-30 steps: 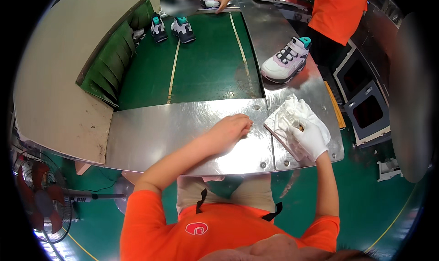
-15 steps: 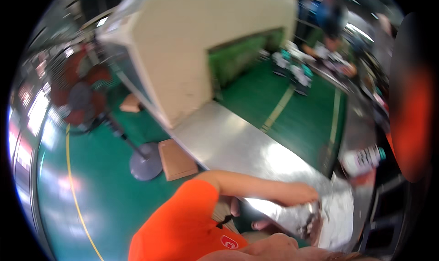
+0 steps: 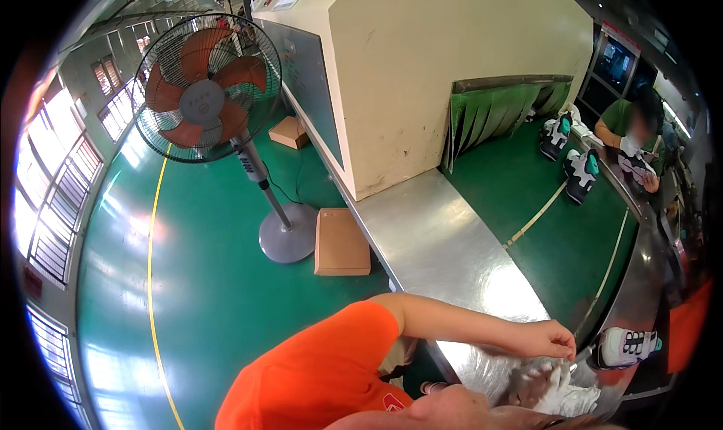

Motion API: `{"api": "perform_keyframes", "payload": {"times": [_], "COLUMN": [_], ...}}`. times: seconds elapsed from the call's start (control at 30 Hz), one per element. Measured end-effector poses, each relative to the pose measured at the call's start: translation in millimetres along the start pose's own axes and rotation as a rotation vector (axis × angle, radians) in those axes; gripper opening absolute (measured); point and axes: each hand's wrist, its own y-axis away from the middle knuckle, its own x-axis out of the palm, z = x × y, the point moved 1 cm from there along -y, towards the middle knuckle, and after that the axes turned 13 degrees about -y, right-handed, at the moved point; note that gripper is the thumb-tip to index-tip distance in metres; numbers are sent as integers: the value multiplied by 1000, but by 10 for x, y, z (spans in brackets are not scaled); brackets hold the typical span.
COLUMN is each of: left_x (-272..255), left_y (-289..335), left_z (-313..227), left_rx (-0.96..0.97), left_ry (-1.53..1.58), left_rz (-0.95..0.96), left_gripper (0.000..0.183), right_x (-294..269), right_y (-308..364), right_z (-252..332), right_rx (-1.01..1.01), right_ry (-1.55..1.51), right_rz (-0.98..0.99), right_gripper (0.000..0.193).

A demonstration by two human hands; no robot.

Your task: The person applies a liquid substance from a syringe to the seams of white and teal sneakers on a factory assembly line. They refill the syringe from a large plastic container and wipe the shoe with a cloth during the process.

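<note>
Now the view has swung left; left hand (image 3: pixel 550 340) curled closed, right hand (image 3: pixel 553 377) by white cloth (image 3: pixel 581 400), grip unclear

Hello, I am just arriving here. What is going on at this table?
A person in orange has the left hand near a white cloth, its fingers curled together; I cannot tell if they pinch something small. The right hand is hard to make out. A white shoe rests on the metal edge to the right. Farther off, two shoes stand on the green surface, and a co-worker holds another shoe.
</note>
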Motion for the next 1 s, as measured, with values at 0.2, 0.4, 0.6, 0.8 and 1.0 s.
{"api": "perform_keyframes", "payload": {"times": [0.2,0.4,0.6,0.8,1.0], "left_x": [-226,-448,-342,-297,-245], "left_y": [-82,7,84,126,75], "left_z": [-4,-201,-222,-201,-139], "left_rx": [237,529,654,569,597], "left_ry": [-285,-995,-1321,-1504,-1502], "left_rz": [-75,-386,-117,-19,-37], "left_gripper": [17,3,11,21,20], "right_x": [795,726,892,691,506], "right_y": [387,22,66,15,-95], "right_z": [354,928,860,855,729], "right_rx": [-245,-230,-599,-351,-148], "right_ry": [391,335,698,643,231], "right_rz": [359,171,200,230,225], "right_gripper": [51,28,29,35,26]}}
